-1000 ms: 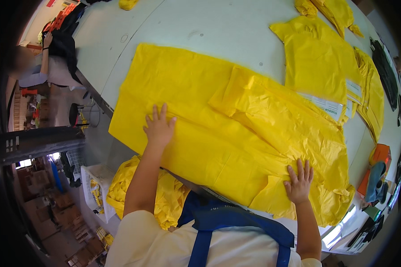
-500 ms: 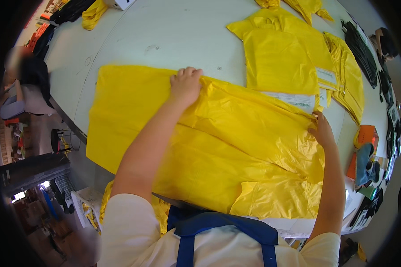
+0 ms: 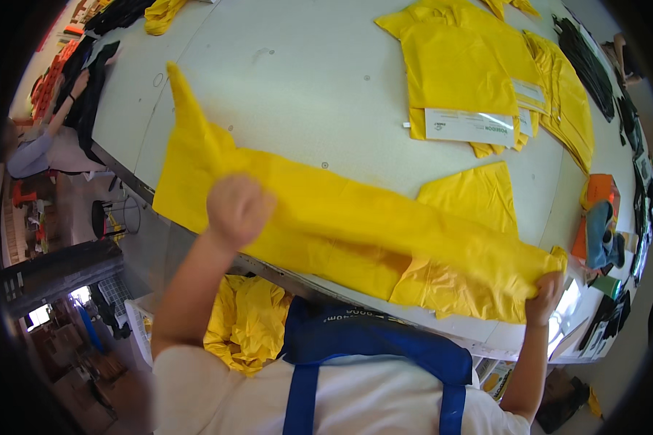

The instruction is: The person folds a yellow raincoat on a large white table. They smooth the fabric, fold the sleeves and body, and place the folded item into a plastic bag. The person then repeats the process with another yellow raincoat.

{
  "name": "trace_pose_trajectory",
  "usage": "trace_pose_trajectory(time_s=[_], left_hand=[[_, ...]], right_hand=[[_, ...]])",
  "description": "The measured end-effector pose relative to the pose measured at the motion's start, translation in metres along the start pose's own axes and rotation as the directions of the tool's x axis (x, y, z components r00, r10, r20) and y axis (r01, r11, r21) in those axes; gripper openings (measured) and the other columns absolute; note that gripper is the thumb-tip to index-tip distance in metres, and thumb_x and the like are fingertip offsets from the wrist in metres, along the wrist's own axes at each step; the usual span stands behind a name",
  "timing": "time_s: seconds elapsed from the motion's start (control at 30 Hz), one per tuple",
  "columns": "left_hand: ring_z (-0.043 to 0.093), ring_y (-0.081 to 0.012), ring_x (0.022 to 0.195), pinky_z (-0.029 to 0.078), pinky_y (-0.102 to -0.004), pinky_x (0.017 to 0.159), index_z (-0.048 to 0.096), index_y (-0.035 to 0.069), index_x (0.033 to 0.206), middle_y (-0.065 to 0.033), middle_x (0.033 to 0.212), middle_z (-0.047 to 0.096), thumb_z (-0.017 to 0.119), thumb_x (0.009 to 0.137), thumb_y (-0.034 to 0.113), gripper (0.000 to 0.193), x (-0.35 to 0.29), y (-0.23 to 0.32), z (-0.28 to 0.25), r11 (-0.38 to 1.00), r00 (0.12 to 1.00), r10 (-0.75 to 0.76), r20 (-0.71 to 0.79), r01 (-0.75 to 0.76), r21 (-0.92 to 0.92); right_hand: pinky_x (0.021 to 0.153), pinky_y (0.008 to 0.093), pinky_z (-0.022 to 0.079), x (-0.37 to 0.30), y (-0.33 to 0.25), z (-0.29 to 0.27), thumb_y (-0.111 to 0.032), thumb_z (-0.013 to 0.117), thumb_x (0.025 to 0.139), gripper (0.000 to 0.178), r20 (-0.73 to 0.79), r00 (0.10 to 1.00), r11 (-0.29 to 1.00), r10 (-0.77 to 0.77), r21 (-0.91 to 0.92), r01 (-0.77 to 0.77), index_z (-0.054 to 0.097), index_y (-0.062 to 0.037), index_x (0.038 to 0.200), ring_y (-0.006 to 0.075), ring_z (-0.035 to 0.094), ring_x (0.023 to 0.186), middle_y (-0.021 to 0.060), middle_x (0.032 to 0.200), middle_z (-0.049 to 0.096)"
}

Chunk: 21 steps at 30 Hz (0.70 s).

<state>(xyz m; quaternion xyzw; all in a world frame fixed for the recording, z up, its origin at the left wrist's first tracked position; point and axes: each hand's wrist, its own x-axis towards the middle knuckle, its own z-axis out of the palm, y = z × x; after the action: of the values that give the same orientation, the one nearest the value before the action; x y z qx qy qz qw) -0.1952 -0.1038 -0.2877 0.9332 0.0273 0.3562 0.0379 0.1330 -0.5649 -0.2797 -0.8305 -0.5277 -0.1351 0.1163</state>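
Note:
A glossy yellow waterproof garment point(image 3: 341, 192) stretches across the near part of the table, its far side drawn up toward me in a long fold. My left hand point(image 3: 241, 210), blurred and curled like a fist, grips this fold toward the garment's left end. At the right end, my right hand point(image 3: 546, 296) has its fingers closed on a bunched corner. Beyond the left hand, a narrow yellow tip points away from me. A flatter flap spreads out on the far side, left of the right hand. Whether the garment is trousers or a jacket I cannot tell.
Folded yellow garments point(image 3: 457, 65) with printed sheets lie at the far right of the white table point(image 3: 305, 94). An orange box point(image 3: 602, 190) and a blue-grey cloth point(image 3: 600, 232) sit right. Crumpled yellow material point(image 3: 247, 319) is below the near edge. Another person's arm point(image 3: 62, 112) holds dark cloth at left.
The garment's far edge has been pulled toward me and folded over, baring more table. Both hands have come nearer, the left also leftward. At left, the other person's arm has reached forward.

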Motion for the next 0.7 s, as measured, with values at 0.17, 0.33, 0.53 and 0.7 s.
trace_pose_trajectory(time_s=[0.17, 0.33, 0.53, 0.7], left_hand=[[0.053, -0.0286, 0.072, 0.041, -0.0386, 0.064, 0.052, 0.01, 0.078, -0.0072, 0.074, 0.05, 0.058, 0.07, 0.004, 0.012, -0.122, 0.087, -0.02, 0.942, 0.738, -0.294, 0.607, 0.332, 0.052], [0.047, -0.0389, 0.109, 0.034, -0.049, 0.094, 0.056, 0.012, 0.112, -0.0174, 0.118, 0.051, 0.057, 0.081, 0.021, 0.033, -0.094, 0.12, -0.001, 0.869, 0.752, -0.395, 0.527, 0.493, -0.052], [0.015, -0.0451, 0.138, 0.012, -0.062, 0.108, 0.041, 0.019, 0.139, -0.019, 0.153, 0.014, 0.058, 0.085, 0.038, 0.06, -0.104, 0.135, 0.067, 0.927, 0.721, -0.344, 0.602, 0.364, 0.095], [0.014, -0.0462, 0.138, 0.013, -0.0628, 0.108, 0.038, 0.021, 0.141, -0.0187, 0.153, 0.012, 0.064, 0.081, 0.038, 0.067, -0.108, 0.141, 0.079, 0.919, 0.728, -0.364, 0.581, 0.383, 0.095]], right_hand=[[0.073, 0.0418, 0.039, -0.093, -0.046, 0.025, -0.005, 0.058, 0.066, 0.014, 0.239, 0.971, 1.0, -0.009, 0.002, 0.008, 0.051, -0.0106, 0.076, 0.0296, 0.052, 0.077, 0.0084, 0.078, 0.051], [0.094, 0.0413, 0.037, -0.074, -0.042, 0.025, -0.009, 0.068, 0.06, 0.04, 0.518, 0.855, 0.986, -0.003, 0.142, -0.082, 0.059, -0.011, 0.098, 0.0292, 0.053, 0.097, 0.0087, 0.093, 0.056], [0.096, 0.0408, 0.04, -0.054, 0.099, 0.01, 0.009, 0.054, 0.066, 0.048, 0.111, 0.93, 0.933, 0.351, 0.045, -0.357, 0.052, -0.009, 0.111, 0.0367, 0.048, 0.112, 0.0134, 0.116, 0.054], [0.08, 0.0421, 0.045, -0.064, 0.176, 0.047, 0.007, 0.053, 0.066, 0.025, 0.365, 0.884, 0.947, 0.29, 0.024, -0.32, 0.053, -0.0056, 0.088, 0.0374, 0.054, 0.094, 0.0141, 0.093, 0.056]])
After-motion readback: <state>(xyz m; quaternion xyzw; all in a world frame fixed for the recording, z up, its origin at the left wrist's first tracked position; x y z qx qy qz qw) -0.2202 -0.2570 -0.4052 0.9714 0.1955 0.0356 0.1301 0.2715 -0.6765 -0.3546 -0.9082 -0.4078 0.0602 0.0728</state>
